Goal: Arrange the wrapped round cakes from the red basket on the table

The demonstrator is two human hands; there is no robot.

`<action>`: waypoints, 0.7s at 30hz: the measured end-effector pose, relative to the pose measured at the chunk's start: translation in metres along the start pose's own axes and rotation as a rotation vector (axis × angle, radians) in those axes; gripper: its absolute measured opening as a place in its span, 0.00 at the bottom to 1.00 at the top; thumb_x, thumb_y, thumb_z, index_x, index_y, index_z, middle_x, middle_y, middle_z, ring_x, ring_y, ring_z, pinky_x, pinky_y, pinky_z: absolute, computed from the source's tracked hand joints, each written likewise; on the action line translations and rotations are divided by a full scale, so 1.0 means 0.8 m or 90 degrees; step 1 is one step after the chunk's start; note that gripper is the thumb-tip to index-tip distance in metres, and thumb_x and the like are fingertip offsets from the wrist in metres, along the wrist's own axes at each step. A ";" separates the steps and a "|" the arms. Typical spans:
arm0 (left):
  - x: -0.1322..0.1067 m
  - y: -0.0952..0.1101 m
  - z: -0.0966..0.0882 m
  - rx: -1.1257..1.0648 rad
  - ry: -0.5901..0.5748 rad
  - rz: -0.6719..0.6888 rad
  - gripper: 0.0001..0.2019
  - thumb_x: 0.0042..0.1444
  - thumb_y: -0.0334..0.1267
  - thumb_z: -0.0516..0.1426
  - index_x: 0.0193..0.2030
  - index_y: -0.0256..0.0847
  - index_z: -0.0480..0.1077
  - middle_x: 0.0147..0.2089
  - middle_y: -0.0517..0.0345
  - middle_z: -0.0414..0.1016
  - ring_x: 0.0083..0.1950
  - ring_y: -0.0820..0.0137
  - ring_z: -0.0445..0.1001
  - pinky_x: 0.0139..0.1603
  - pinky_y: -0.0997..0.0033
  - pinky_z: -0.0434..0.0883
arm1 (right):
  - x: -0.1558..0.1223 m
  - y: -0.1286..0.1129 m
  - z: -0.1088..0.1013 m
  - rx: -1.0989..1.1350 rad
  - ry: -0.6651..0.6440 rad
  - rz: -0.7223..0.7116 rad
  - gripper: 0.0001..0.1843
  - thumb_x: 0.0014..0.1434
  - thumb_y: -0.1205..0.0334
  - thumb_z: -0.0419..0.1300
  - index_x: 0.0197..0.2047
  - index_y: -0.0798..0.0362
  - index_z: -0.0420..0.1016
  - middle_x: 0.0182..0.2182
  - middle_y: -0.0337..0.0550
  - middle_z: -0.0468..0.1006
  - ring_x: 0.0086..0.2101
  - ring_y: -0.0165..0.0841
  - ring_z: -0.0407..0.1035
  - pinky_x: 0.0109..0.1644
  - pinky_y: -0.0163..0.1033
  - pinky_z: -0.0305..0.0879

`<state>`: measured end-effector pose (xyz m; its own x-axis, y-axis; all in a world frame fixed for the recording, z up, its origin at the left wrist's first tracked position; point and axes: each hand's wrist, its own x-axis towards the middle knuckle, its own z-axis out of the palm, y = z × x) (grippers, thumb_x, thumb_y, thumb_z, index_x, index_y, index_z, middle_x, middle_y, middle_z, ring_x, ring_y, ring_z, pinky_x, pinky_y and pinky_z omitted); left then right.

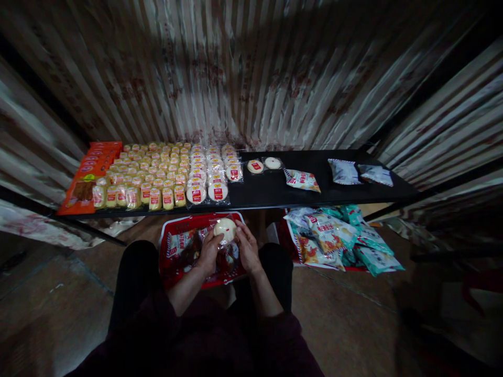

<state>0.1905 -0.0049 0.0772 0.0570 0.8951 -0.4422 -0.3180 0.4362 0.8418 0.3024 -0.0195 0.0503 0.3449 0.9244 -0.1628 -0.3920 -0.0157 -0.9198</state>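
A pale round wrapped cake (225, 229) sits pinched between both hands, left hand (210, 252) and right hand (247, 248), each grip closed on its wrapper, just above a red basket (168, 269). Beyond, the black table (275, 191) carries rows of packaged cakes (165, 175).

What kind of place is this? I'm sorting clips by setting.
Probably a small snack stall or makeshift shop: packaged cakes laid in neat rows on a black shelf, a red basket of stock below, corrugated metal walls. Both hands hold a wrapped round cake.
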 end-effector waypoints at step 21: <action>-0.011 0.010 0.021 0.208 -0.046 0.062 0.15 0.50 0.42 0.58 0.44 0.37 0.69 0.36 0.55 0.76 0.33 0.69 0.73 0.34 0.70 0.70 | 0.004 0.007 -0.013 -0.380 0.148 -0.257 0.14 0.55 0.51 0.58 0.40 0.51 0.75 0.40 0.45 0.73 0.42 0.36 0.68 0.48 0.42 0.65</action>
<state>0.2030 -0.0079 0.0931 0.1117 0.9334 -0.3411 -0.0070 0.3439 0.9390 0.3102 -0.0204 0.0412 0.5606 0.7990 0.2177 0.3086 0.0423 -0.9502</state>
